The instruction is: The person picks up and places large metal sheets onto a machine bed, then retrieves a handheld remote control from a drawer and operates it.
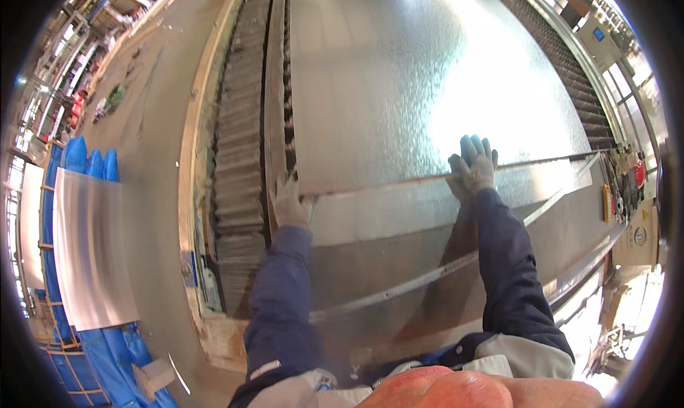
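Clock directions are taken from the middle of the head view. Nearest, at 6 o'clock, dark blue sleeves with pale grey upper parts reach forward over a smooth grey plate (385, 265), crossed by a narrow pale bar (445, 268). Left hand (292, 203), gloved in pale grey, at 9 o'clock: its fingers point toward 12 beside the near-left corner of the sheet; whether they grip it cannot be told. Right hand (474, 167), similarly gloved, between 2 and 3 o'clock: arm extended, fingers long and slightly parted, laid on the sheet just past its near edge, without closing on anything. The sheet (370, 109), flat, straight-edged metal with a mottled sheen and strong glare, extends from the hands toward 12 and 1 o'clock. Ridged grey slats (242, 116) flank it at 10. At 8 to 9, a glossy pale panel (96, 251) leans over blue wrapping (121, 351). At 3, a cream box (627, 248) bears a yellow triangle and a round blue mark. Farther, at 2, stands a grey cabinet (590, 50) with a small blue screen (598, 34).
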The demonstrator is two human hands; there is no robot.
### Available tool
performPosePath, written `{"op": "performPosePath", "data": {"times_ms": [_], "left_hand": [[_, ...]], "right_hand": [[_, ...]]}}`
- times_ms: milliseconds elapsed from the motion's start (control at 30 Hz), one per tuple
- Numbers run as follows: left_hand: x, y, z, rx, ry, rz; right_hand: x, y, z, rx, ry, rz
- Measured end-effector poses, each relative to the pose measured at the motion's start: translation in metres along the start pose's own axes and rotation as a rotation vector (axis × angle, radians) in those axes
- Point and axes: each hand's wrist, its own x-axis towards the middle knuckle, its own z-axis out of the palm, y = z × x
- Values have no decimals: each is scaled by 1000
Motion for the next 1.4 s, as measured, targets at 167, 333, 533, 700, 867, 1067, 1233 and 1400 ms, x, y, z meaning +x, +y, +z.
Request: {"op": "performPosePath", "data": {"times_ms": [167, 333, 533, 700, 867, 1067, 1233, 1400], "left_hand": [[-2, -6, -2, -95, -106, -28], [0, -8, -1, -18, 33, 103], [0, -12, -1, -59, -14, 82], [2, -8, -7, -53, 60, 116], [1, -6, -8, -57, 45, 87], [0, -1, -18, -19, 88, 100], [-2, 4, -24, -20, 142, 203], [6, -6, -15, 7, 124, 259]], "right_hand": [[4, -12, 3, -100, -47, 40], [29, -7, 31, -223, -156, 224], [56, 27, 87, 96, 420, 133], [42, 3, 59, -245, -4, 239], [19, -25, 22, -261, -128, 277], [30, 8, 65, -57, 213, 218], [-8, -10, 103, 239, 259, 199], [-255, -10, 159, 1012, 548, -786]]}}
